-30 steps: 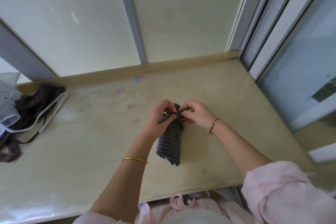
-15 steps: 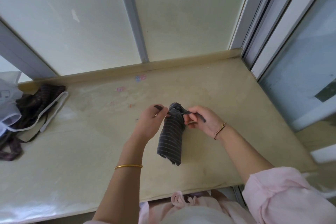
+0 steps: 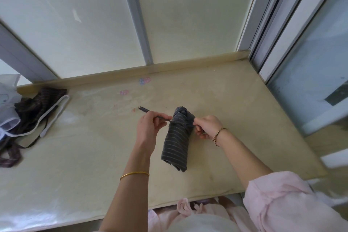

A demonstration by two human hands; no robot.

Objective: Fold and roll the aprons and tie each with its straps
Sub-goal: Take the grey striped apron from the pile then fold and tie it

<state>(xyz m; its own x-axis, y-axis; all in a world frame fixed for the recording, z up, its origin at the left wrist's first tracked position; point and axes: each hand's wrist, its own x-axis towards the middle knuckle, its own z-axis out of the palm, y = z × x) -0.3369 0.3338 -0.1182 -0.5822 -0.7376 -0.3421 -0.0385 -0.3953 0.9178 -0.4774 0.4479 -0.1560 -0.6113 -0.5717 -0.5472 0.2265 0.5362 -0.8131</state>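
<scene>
Tabletop [image 3: 79, 165]: a pale beige surface that carries all the cloth; much of it is bare around the middle.
Pile of aprons [image 3: 28, 117]: at about 9 o'clock on the tabletop, well apart from the hands. It is dark striped cloth with white straps, loose and not folded. I judge that this part of the task is left, but how many aprons lie in it I cannot tell.
Rolled apron [image 3: 177, 143]: grey with thin stripes, near the centre of the tabletop, its length from 12 to 6 o'clock. The folding and the rolling look done.
Strap [image 3: 150, 113]: it is wound around the far end of the roll, and one end goes out toward 10 o'clock, pulled straight. The knot looks to be in the tightening stage, not yet finished.
Left hand [image 3: 148, 130]: at 9 o'clock of the roll; its grip is closed on the strap, pinched between thumb and fingers.
Right hand [image 3: 207, 128]: at 3 o'clock of the roll, touching it; the grip is closed, I think on the other strap end, which is mostly hidden.
</scene>
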